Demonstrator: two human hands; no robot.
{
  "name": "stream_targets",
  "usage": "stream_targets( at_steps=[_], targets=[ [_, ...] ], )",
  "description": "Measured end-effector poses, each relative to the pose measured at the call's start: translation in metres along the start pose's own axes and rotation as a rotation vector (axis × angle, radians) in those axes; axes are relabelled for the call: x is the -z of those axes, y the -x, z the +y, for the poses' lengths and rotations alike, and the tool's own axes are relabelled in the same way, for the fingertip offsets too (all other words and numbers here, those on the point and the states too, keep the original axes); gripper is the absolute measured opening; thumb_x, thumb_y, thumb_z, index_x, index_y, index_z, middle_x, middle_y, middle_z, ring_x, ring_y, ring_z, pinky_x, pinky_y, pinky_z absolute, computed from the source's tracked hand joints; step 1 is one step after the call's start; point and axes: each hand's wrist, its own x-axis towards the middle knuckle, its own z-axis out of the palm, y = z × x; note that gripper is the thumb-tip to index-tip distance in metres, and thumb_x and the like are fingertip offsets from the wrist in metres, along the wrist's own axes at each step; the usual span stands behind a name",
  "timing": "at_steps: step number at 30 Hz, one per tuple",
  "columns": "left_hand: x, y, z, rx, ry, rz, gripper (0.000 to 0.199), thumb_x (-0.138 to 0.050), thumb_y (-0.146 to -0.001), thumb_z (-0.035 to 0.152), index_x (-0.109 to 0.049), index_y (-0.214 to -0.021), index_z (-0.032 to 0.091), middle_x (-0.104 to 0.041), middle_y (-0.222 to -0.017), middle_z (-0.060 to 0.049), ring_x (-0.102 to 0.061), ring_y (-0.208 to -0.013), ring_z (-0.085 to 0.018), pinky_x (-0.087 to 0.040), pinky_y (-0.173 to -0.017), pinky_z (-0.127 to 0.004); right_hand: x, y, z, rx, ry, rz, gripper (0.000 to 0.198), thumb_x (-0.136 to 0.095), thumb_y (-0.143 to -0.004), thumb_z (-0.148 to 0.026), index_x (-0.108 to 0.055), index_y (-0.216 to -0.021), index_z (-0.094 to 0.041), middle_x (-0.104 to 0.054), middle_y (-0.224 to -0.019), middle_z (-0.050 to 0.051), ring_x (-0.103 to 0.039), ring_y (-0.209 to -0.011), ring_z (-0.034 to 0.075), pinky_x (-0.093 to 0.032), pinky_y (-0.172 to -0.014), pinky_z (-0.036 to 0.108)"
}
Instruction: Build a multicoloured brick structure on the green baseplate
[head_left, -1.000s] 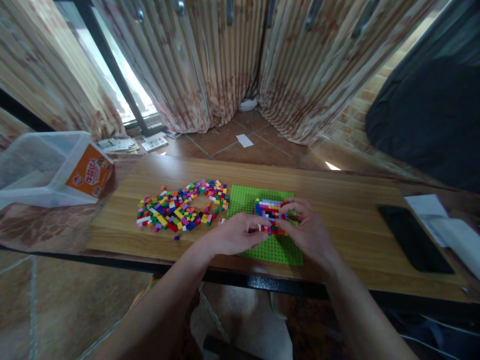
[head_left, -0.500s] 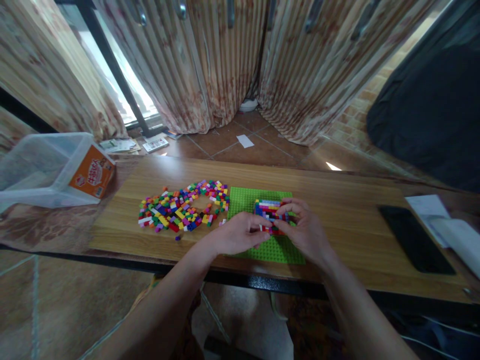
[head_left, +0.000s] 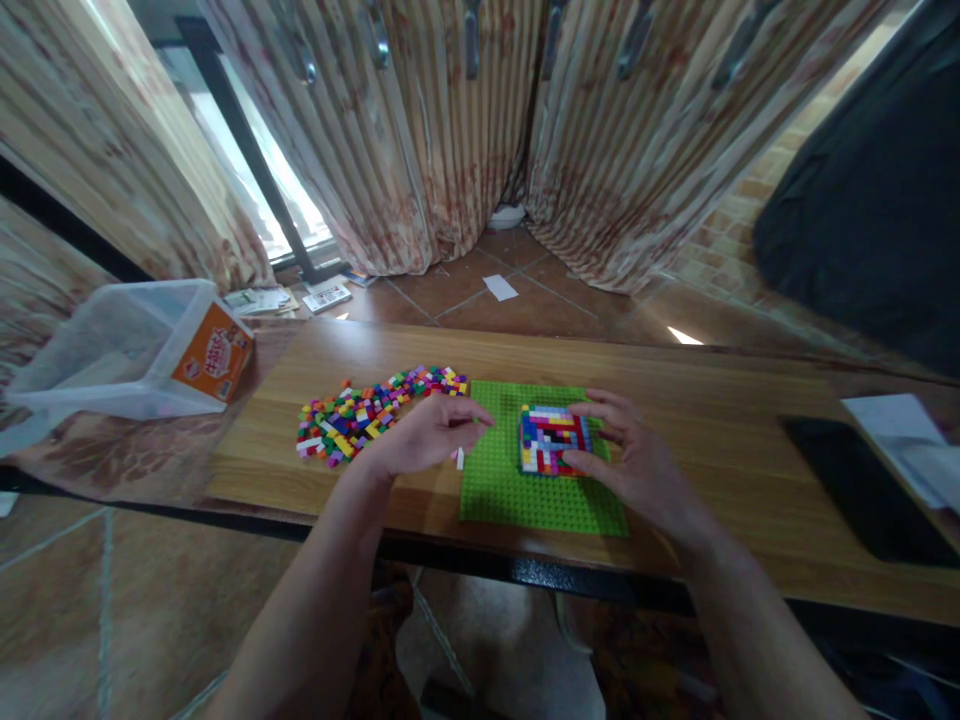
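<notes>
On the green studded baseplate (head_left: 495, 500) sits a low rectangular toy brick structure (head_left: 536, 450) in many colours, with a hollow in its middle. My right hand (head_left: 645, 465) spans its right side, thumb on the near part and fingertips at the far part. My left hand (head_left: 427, 436) hovers left of the baseplate, over the near right part of the loose brick pile (head_left: 352, 415). Its fingers are loosely bent and reach rightward, with nothing visible in them. A small white brick (head_left: 460, 459) lies by the baseplate's left edge.
A clear plastic bin (head_left: 150, 395) with an orange label stands left of the wooden table (head_left: 720, 440). To the right lie a black flat object (head_left: 862, 490) and white papers (head_left: 896, 430). Curtains (head_left: 420, 150) hang behind the table.
My left hand has left the brick structure and moved left toward the loose pile. My right hand stays at the structure's right side. The view has shifted slightly.
</notes>
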Motion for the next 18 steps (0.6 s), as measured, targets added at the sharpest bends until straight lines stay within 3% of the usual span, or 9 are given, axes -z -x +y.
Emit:
stream_targets(
  at_steps=[3,6,12,18],
  targets=[
    [0.023,0.009,-0.008,0.034,-0.111,0.039,0.017,-0.059,-0.082,0.024,-0.069,-0.087,0.012,-0.066,-0.070,-0.001,-0.057,-0.062,-0.011,-0.043,-0.059,-0.021,0.001,0.001,-0.007,0.041,0.105,-0.083,0.059,-0.080,-0.069,-0.038,-0.063,-0.125,-0.030,-0.047,-0.147,0.009,-0.046,-0.135,0.032,-0.040,-0.109,0.054],
    [0.032,0.015,-0.010,0.044,-0.240,-0.022,0.012,-0.062,-0.077,0.021,-0.071,-0.081,0.013,-0.069,-0.076,-0.002,-0.060,-0.071,-0.013,-0.045,-0.066,-0.022,-0.002,0.001,-0.010,0.013,0.196,-0.167,0.059,-0.076,-0.072,-0.030,-0.061,-0.128,-0.031,-0.047,-0.146,0.008,-0.047,-0.135,0.032,-0.038,-0.111,0.053],
    [0.027,0.017,-0.012,0.081,-0.519,0.041,0.019,-0.058,-0.068,0.008,-0.073,-0.077,0.016,-0.072,-0.077,0.000,-0.061,-0.070,-0.013,-0.045,-0.069,-0.022,-0.003,0.000,-0.013,-0.032,0.262,-0.204,0.058,-0.073,-0.073,-0.028,-0.060,-0.130,-0.030,-0.047,-0.145,0.008,-0.048,-0.134,0.033,-0.038,-0.112,0.052],
    [0.022,0.016,-0.016,0.100,-0.716,0.123,0.020,-0.056,-0.069,0.011,-0.073,-0.076,0.019,-0.068,-0.069,0.000,-0.060,-0.066,-0.014,-0.039,-0.061,-0.023,-0.002,0.000,-0.011,-0.015,0.281,-0.179,0.059,-0.075,-0.072,-0.030,-0.060,-0.129,-0.029,-0.049,-0.143,0.008,-0.050,-0.132,0.034,-0.040,-0.110,0.053]
  ],
)
